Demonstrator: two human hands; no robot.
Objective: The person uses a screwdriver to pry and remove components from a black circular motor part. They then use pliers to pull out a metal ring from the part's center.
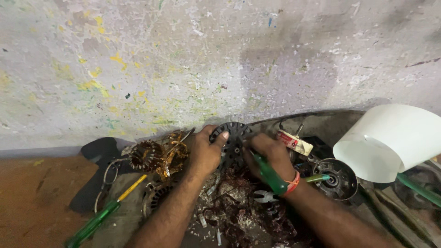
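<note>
Tangled copper wire [239, 206] litters the workbench below a paint-flecked wall [183, 59]; hands grip stator [233, 138] and green screwdriver [270, 174].

I hold a dark round slotted metal stator core [233, 140] upright on edge; my green-handled screwdriver [268, 174] points into its face.

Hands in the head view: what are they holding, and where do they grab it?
The left hand grips the dark slotted metal disc by its top rim. The right hand holds a green-handled screwdriver by its handle.
</note>
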